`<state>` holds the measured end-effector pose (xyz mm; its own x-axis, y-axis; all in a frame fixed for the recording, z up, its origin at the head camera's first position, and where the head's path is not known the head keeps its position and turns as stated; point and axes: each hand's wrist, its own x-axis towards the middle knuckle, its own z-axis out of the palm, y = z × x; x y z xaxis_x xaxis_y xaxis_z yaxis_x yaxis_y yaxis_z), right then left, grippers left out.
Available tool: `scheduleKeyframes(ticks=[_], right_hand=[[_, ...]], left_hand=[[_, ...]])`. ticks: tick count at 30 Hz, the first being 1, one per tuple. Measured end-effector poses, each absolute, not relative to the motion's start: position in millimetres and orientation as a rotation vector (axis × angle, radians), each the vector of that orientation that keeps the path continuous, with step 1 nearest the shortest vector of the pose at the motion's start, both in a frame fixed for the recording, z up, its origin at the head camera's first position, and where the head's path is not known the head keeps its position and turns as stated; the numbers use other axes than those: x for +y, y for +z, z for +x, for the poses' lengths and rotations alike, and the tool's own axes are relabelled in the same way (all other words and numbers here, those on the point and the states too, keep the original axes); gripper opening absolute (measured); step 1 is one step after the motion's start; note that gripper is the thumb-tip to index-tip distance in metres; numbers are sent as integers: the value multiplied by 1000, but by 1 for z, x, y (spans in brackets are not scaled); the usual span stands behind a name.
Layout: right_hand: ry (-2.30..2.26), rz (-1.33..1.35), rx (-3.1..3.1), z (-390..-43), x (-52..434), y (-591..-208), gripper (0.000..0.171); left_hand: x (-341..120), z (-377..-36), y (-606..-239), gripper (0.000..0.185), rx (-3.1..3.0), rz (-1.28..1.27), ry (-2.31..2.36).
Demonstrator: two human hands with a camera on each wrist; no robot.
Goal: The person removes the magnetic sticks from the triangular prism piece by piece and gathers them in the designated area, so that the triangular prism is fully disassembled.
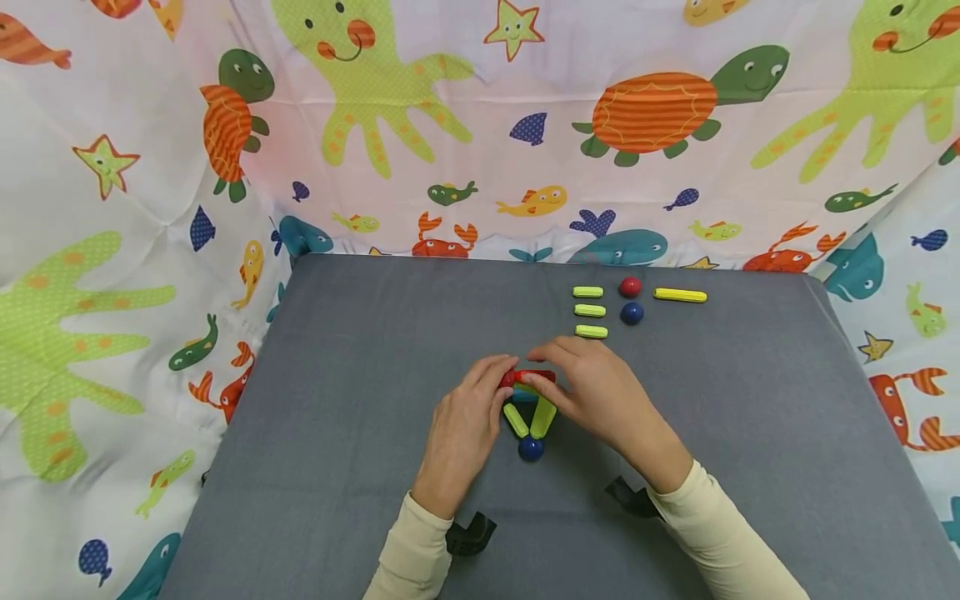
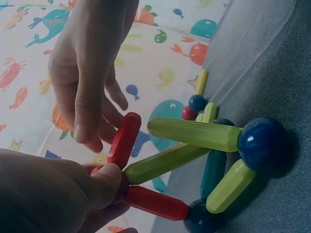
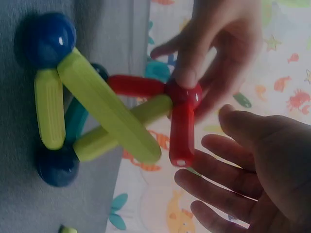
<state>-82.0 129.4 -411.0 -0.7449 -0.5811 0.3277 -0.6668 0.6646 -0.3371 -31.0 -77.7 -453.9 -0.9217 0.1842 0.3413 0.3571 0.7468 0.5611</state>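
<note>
On the grey worktop [image 1: 337, 350], near its middle, stands a small frame of magnetic rods and balls [image 1: 529, 408], and both hands are at its top. The left hand [image 1: 465, 421] has its grip closed on the red ball [image 3: 184, 92] at the peak, thumb and fingertip pinching it. From that ball run 2 red rods: one red rod [image 2: 125, 140] sticks out free toward the right hand, the other red rod [image 2: 155, 201] slopes down to a dark blue ball [image 2: 200, 218] on the worktop. Lime green rods [image 3: 104, 104] and a teal rod [image 2: 213, 170] link the rest of the frame to another blue ball [image 1: 530, 448] at the near corner. The right hand [image 1: 600, 392] hovers just beside the free red rod with fingers relaxed and spread, gripping nothing. Farther back lie spare pieces well apart from the frame: 3 short lime rods [image 1: 588, 311] in a column, a loose red ball [image 1: 630, 287], a loose blue ball [image 1: 632, 313] and a long yellow rod [image 1: 680, 295]. A sea-creature cloth [image 1: 150, 167] hangs around the worktop.
</note>
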Motion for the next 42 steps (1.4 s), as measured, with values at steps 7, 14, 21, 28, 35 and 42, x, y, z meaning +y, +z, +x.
scheduleKeyframes(ticks=[7,14,21,28,35,42], right_hand=[[589,1044,-2711,-79,120,-422,34],[566,1042,-2707,-79,117,-426,32],[562,1044,-2679,-78,115,-431,31],[560,1050,-2655,-79,113,-431,27],[558,1055,-2652,-79,114,-431,27],[547,1048,-2648,-79,114,-432,27]], left_hand=[[-77,-31,-455,42,-2687,-414,-936],[-77,-31,-454,43,-2678,-418,-942],[-77,-30,-453,42,-2691,-411,-936],[-77,-31,-453,42,-2687,-408,-941],[-76,-31,-453,42,-2691,-412,-934],[-76,-31,-453,43,-2694,-401,-937]])
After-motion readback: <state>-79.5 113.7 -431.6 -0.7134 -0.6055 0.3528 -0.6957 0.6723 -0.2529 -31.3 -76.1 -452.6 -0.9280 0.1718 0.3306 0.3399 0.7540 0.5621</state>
